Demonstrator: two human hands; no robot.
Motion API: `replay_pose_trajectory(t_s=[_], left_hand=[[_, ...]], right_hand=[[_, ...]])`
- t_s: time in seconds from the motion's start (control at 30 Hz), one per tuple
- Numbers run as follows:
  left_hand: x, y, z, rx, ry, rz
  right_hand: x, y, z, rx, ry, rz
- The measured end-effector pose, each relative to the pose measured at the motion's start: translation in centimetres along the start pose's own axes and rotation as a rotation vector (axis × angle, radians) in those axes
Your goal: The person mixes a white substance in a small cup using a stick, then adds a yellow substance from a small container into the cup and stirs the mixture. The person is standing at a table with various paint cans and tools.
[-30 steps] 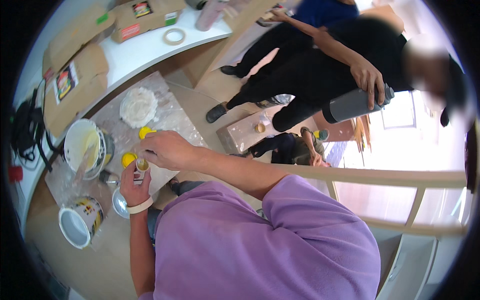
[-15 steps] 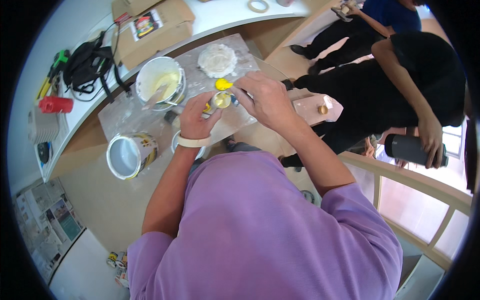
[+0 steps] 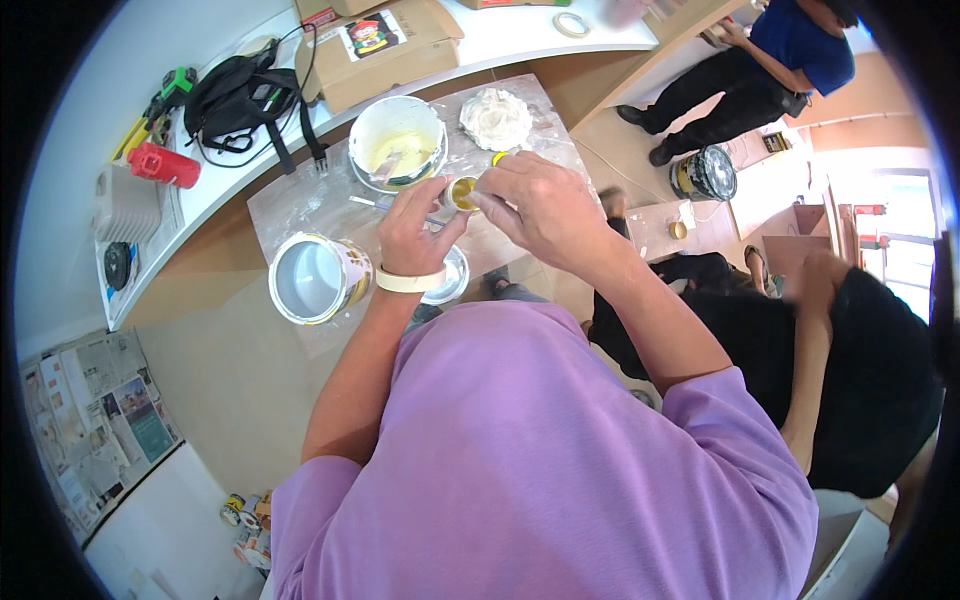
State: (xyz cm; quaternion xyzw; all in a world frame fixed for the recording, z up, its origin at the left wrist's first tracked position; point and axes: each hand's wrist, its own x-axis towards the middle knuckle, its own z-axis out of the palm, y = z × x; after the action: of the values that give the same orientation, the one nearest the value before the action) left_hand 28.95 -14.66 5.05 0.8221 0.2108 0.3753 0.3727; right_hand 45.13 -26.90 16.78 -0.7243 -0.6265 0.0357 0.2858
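Note:
My left hand [image 3: 412, 232] is closed around a small tin [image 3: 462, 194] with yellow showing inside, its mouth facing up. My right hand [image 3: 540, 205] has its fingers curled at the tin's rim; whatever is between the fingertips is hidden. Behind its knuckles a bright yellow piece [image 3: 498, 158] peeks out, mostly covered. A thin flat strip [image 3: 368, 203] sticks out left of my left hand. Beyond stands a white bucket [image 3: 362, 125] of pale yellow paste, with a smeared stick or spatula [image 3: 387, 166] in it. White paste is heaped on a round piece [image 3: 496, 120] at the back.
A white tub [image 3: 305, 282] stands left on the smeared board [image 3: 285, 205]; a pale round lid or tub [image 3: 450, 278] lies below my left hand. The curved shelf [image 3: 235, 190] holds a black bag [image 3: 235, 112] and a cardboard box [image 3: 385, 62]. People in black [image 3: 860, 380] and blue [image 3: 800, 50] are at right.
My view has shifted, so the bench appears farther right. My right fingers have moved from near the yellow piece to the tin's rim. The person in black has moved lower and nearer.

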Motion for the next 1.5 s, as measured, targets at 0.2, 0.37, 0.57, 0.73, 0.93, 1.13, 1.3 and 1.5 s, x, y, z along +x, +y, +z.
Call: replay_pose_trajectory(t_s=[0.2, 0.37, 0.57, 0.73, 0.93, 1.13, 1.3, 1.5], left_hand=[[-0.7, 0.0, -3.9, 0.086, 0.033, -0.022], [-1.4, -0.6, -5.9, 0.083, 0.076, -0.058], [-1.5, -1.2, -7.4, 0.094, 0.086, -0.043], [-0.9, -1.4, -8.0, 0.118, 0.056, -0.063], [0.5, -0.8, -8.1, 0.172, 0.025, -0.039], [2.5, 0.2, -7.4, 0.234, 0.046, -0.03], [3.7, 0.7, -7.0, 0.361, 0.084, 0.0], [4.1, 2.9, -6.2, 0.471, 0.131, -0.06]], right_hand=[[1.4, -3.0, 1.4, 0.028, 0.026, -0.071], [2.6, -4.2, 2.2, 0.017, 0.063, -0.07], [3.6, -4.6, 3.3, 0.057, 0.11, -0.116], [4.3, -4.1, 3.5, 0.068, 0.144, -0.104], [4.8, -2.5, 4.3, 0.12, 0.158, -0.085], [5.9, -0.6, 4.0, 0.214, 0.211, -0.103], [7.6, 0.9, 3.8, 0.307, 0.16, -0.285], [9.1, 2.4, 2.6, 0.419, 0.164, -0.424]])
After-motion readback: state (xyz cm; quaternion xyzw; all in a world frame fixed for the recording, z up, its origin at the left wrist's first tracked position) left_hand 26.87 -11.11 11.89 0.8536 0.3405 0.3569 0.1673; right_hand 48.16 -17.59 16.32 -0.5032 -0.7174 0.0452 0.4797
